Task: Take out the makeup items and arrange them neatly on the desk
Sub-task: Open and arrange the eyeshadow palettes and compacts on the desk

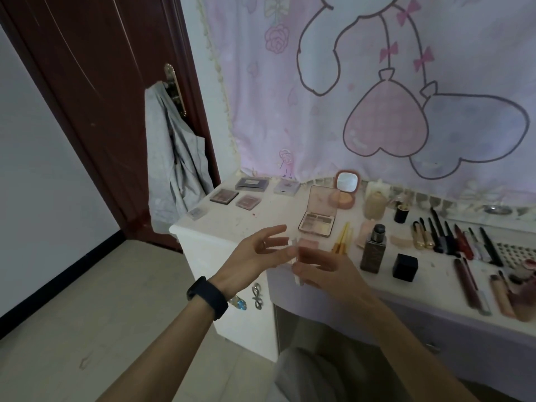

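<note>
Most items are already lying arranged on the desk. One small pink case, blurred, is hanging over its front edge and awaiting placing. The right hand is pinching it, and the left hand is spreading slack fingers beside it. Palettes are sitting at its eleven o'clock, brushes at three o'clock.

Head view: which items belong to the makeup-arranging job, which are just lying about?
Job: small pink case between the left hand and right hand (blurred); open palette; mirror compact; foundation bottle; pencil row; closed palettes; desk.
Lying about: grey garment on the door handle; cartoon cloth; black wristband.
</note>
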`<state>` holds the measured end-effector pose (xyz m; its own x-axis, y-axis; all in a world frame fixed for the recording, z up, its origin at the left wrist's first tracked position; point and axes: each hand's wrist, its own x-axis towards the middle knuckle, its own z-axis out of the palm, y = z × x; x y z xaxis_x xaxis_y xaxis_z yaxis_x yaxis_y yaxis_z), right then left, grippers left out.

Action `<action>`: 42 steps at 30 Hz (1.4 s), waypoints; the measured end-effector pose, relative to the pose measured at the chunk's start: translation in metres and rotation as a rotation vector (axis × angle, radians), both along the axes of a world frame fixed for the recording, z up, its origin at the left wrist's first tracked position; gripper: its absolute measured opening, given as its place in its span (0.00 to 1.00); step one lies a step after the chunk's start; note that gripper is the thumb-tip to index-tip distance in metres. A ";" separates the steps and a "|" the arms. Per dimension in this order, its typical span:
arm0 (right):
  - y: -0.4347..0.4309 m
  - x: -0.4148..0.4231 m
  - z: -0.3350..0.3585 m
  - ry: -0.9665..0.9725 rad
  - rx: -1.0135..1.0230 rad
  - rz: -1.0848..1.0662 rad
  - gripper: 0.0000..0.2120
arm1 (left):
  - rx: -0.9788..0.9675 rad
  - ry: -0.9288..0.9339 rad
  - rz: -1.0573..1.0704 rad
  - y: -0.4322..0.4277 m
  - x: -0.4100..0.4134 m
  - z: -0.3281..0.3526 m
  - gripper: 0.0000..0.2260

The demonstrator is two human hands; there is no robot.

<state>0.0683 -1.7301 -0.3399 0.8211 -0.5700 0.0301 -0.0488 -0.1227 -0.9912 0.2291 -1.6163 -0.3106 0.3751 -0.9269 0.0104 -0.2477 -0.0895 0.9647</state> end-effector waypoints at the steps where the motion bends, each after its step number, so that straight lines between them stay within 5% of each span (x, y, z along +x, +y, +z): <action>1: 0.001 -0.001 -0.002 -0.014 -0.015 0.008 0.08 | 0.026 0.010 -0.021 0.000 0.000 -0.001 0.28; 12: -0.002 0.001 -0.011 -0.023 -0.011 0.009 0.08 | -0.018 0.127 0.019 0.000 -0.001 -0.018 0.21; 17: -0.004 0.002 -0.010 -0.044 0.029 0.007 0.14 | -0.028 0.235 0.031 -0.003 -0.003 -0.020 0.25; 24: -0.005 0.010 -0.009 -0.094 0.013 -0.113 0.06 | -0.105 0.357 0.122 -0.006 -0.002 -0.022 0.26; 29: -0.012 0.015 -0.013 -0.171 0.106 -0.186 0.14 | -0.145 0.500 0.125 0.000 0.015 -0.019 0.29; 32: -0.012 0.020 -0.014 -0.157 0.109 -0.244 0.04 | -0.201 0.558 0.172 0.005 0.025 -0.022 0.30; 34: -0.011 0.025 -0.014 -0.148 0.106 -0.299 0.05 | -0.178 0.493 0.198 0.009 0.028 -0.023 0.31; 42: -0.004 0.041 -0.019 -0.192 0.131 -0.312 0.10 | 0.140 -0.384 0.174 0.012 0.034 -0.023 0.38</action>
